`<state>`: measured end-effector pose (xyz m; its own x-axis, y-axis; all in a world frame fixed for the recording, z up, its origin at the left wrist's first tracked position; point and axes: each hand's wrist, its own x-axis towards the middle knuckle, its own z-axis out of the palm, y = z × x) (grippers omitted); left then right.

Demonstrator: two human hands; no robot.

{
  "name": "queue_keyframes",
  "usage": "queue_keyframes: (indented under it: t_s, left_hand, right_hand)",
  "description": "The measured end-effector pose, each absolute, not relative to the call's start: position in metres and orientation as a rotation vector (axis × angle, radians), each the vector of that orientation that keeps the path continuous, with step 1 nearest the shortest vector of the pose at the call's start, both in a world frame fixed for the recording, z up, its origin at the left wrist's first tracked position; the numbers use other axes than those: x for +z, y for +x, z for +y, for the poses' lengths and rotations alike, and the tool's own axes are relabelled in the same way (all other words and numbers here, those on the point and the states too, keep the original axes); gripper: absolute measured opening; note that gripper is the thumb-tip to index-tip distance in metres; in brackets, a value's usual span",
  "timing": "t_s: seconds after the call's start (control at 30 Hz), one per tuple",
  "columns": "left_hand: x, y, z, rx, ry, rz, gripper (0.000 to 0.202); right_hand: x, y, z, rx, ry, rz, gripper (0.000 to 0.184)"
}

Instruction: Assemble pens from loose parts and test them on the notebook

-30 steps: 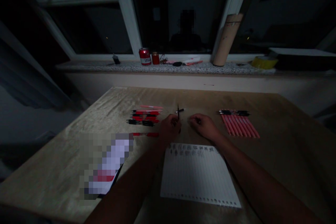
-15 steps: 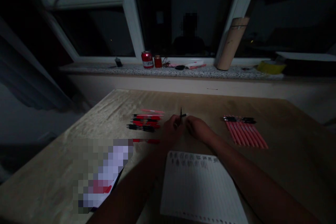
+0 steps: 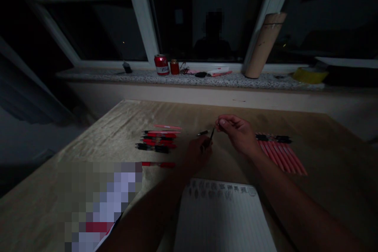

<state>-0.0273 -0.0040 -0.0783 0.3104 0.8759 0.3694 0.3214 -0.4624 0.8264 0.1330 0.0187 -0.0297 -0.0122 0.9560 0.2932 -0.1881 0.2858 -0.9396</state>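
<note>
My left hand (image 3: pixel 199 151) is closed round a slim dark pen part (image 3: pixel 212 135) that points up toward my other hand. My right hand (image 3: pixel 237 132) is raised just right of it, thumb and forefinger pinched together; what lies between them is too small and dark to make out. On the table beyond my left fingers lies a short black pen piece (image 3: pixel 203 132). Left of the hands is a row of black and red pens (image 3: pixel 158 139), with one red pen (image 3: pixel 159 164) apart in front. A lined notebook (image 3: pixel 223 220) with scribbled marks along its top lies between my forearms.
To the right, black pens (image 3: pixel 274 138) lie across several pink pens (image 3: pixel 283 155). A blurred-out pale object (image 3: pixel 110 201) is at the front left. A red can (image 3: pixel 161 65), a small jar (image 3: pixel 174 67), a cardboard tube (image 3: pixel 265 45) and yellow tape (image 3: pixel 310 75) stand on the windowsill.
My right hand has lifted and moved right, away from my left. The black piece, earlier by my left fingertips, now lies on the table. The head view has shifted slightly.
</note>
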Motion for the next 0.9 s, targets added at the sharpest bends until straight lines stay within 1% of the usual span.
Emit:
queue_keyframes:
  t_s: [0.1, 0.23, 0.4, 0.63, 0.9]
  left_hand:
    - [-0.078, -0.026, -0.005, 1.104, 1.981, 1.07, 0.011]
    - [-0.079, -0.025, -0.005, 1.113, 1.977, 1.077, 0.01]
    - [-0.08, -0.026, -0.004, 1.142, 1.97, 1.059, 0.012]
    - [-0.081, -0.026, -0.003, 1.143, 1.949, 1.09, 0.009]
    - [-0.081, -0.026, -0.003, 1.143, 1.933, 1.091, 0.011]
  right_hand:
    - [-0.022, 0.13, 0.014, 1.093, -0.817, -1.246, 0.025]
    - [-0.015, 0.127, 0.009, 1.057, -0.893, -1.28, 0.026]
    - [-0.017, 0.127, 0.009, 1.036, -0.889, -1.295, 0.029]
    - [-0.017, 0.129, 0.009, 1.045, -0.883, -1.277, 0.024]
    - [-0.015, 0.128, 0.008, 1.021, -0.923, -1.308, 0.024]
